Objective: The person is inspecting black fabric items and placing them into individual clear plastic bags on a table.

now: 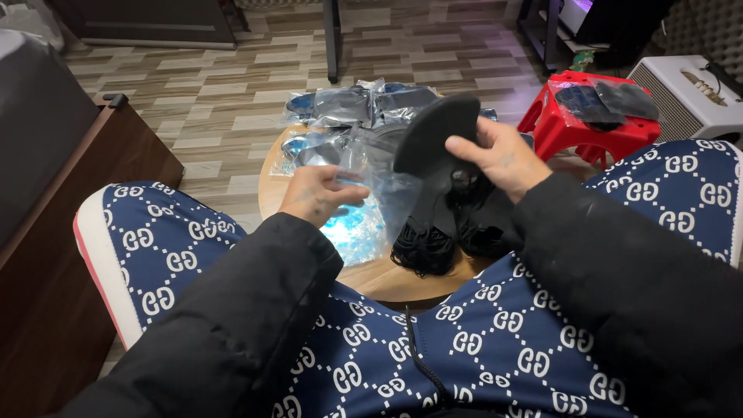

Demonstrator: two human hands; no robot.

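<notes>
My right hand grips a flat black oval piece, like a shoe insole, held tilted above a small round wooden table. My left hand pinches the edge of a clear plastic bag just left of the black piece; the piece's lower end sits at the bag's mouth. Under my hands lie bundles of black cord and a shiny blue sheet. Both arms are in black sleeves.
Several clear bags holding dark items are piled at the table's far side. A red plastic stool with more bagged black pieces stands at right, a white box behind it. A dark wooden cabinet is at left. Patterned blue fabric covers my legs.
</notes>
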